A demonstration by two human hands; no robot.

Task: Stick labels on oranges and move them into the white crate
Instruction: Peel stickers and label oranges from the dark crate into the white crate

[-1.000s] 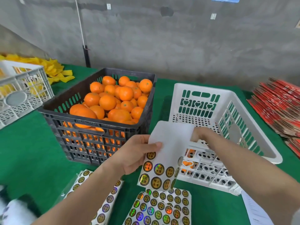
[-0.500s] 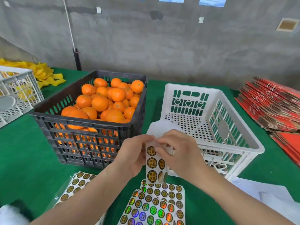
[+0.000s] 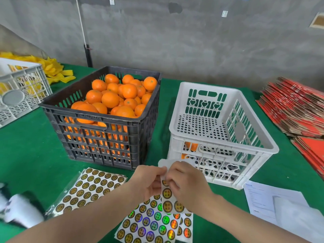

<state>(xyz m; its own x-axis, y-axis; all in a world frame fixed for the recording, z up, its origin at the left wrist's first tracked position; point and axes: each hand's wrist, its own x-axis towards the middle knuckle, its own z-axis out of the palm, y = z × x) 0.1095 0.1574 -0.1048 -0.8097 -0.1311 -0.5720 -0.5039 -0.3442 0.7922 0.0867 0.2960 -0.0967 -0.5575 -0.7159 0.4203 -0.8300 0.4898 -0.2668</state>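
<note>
Both hands are just in front of the white crate (image 3: 206, 86). Left hand (image 3: 149, 183) pinches the label strip (image 3: 167, 193); right hand (image 3: 189, 186) pinches it at one label. Strip judged light, floppy, tacky: lift labels by an edge. Oranges (image 3: 110, 99), firm and round, heaped left of the crate.

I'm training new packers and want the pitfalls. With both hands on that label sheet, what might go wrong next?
1. The left hand and right hand pinch the curled label sheet close together; a peeled label may crease or fold onto itself.
2. The oranges are heaped above the black crate's rim; pulling one out may roll others off.
3. The loose label sheets lie under the forearms and may get swept aside.
</note>
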